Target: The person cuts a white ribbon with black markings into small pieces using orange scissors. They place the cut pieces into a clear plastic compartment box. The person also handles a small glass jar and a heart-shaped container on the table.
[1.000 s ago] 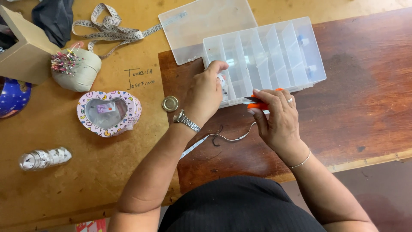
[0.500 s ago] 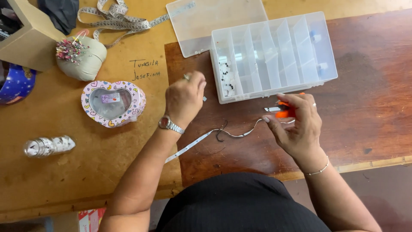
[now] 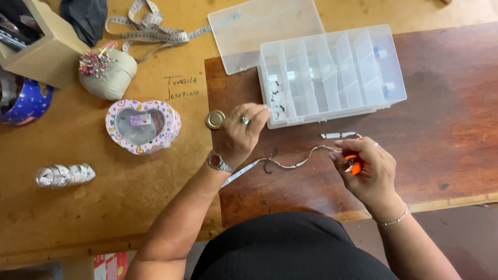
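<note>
Two hands centre frame: right hand (image 3: 369, 173) grasps orange-handled tool (image 3: 354, 164) and thin strip (image 3: 290, 165); left hand (image 3: 240, 132) loosely curled, pinching something small, just beside clear compartment box (image 3: 332, 72). Brass ring (image 3: 215, 119), heart box (image 3: 142, 126), pincushion (image 3: 107, 72) at left.

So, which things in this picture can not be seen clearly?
- Orange-handled tool, head view: right hand covers most of it.
- Left hand: fingertips curled, anything pinched is hidden.
- Small dark pieces in the clear organizer box: too small to identify.
- Blue tin: cut off by the left edge.
</note>
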